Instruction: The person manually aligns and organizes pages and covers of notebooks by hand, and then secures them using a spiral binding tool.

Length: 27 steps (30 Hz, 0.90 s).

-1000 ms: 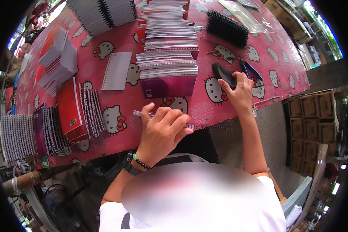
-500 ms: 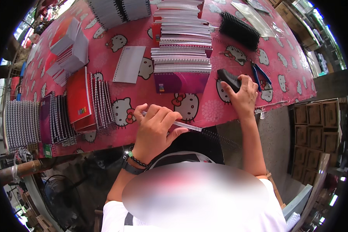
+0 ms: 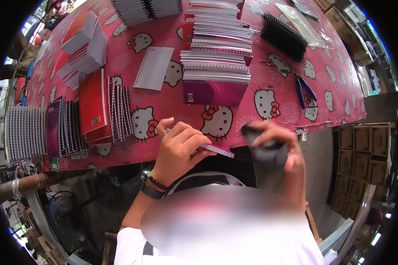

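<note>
My left hand (image 3: pixel 180 140) is closed around a thin notebook (image 3: pixel 220 151) with a purple-pink cover, tilted at the table's front edge. A dark spiral coil (image 3: pixel 242 156) sticks out past the notebook's right end. In my right hand (image 3: pixel 284 136) is a rounded black handheld tool (image 3: pixel 266 153), smeared by motion; its exact kind cannot be made out. It is held just right of the coil, and whether the two touch is unclear. Beyond my hands stands a long row of notebooks (image 3: pixel 216 75), a purple cover in front, with no coils visible in their punched edges.
Blue-handled pliers (image 3: pixel 312 92) and a bundle of black coils (image 3: pixel 284 37) lie at the right of the pink table (image 3: pixel 247 115). Coil-bound red notebooks (image 3: pixel 93 104) stand on the left. A white punched pad (image 3: pixel 154 68) lies mid-table. Cartons (image 3: pixel 360 137) are stacked at right.
My right hand has lifted the black tool off the table and brought it down and toward me, close to the coil. My left hand still holds the notebook in nearly the same place.
</note>
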{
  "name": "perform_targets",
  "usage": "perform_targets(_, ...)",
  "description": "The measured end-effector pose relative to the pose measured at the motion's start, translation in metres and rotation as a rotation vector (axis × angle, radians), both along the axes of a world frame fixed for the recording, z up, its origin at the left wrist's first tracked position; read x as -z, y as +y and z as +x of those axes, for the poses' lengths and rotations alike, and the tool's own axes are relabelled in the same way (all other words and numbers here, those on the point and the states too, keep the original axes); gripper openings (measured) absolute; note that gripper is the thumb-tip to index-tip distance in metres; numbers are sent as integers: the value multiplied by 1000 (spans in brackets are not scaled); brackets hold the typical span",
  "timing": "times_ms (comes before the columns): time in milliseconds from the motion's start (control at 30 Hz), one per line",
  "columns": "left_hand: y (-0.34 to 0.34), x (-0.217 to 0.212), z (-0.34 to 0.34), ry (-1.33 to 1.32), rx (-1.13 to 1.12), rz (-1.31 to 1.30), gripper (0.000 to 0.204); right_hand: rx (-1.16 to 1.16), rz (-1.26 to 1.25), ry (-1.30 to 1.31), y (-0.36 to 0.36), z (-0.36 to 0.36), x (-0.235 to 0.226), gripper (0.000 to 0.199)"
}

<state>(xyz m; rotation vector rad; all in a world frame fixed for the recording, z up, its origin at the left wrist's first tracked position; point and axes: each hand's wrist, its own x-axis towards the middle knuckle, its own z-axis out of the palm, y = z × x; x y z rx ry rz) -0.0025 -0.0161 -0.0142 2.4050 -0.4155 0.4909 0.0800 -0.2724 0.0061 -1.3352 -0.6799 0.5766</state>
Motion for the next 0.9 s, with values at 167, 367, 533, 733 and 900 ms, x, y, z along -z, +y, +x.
perform_targets(167, 4, -2, 1, -18, 35, 7, 23, 160, -379, -183, 29, -4, 13, 72)
perform_targets(367, 6, 1, 2, -27, -23, -72, 42, 129, -424, -195, 35, -4, 5, 66)
perform_targets(533, 1, 14, 2, 65, -97, -986, 73, -119, -83, 6, 31, 1, 18, 60)
perform_targets(733, 14, 48, -4, 262, 87, -942, 53, -178, 15, 86, 32, -4, 15, 65)
perform_targets(900, 17, 50, -1, 257, 135, -956, 48, 37, -415, -227, 38, 4, 11, 64)
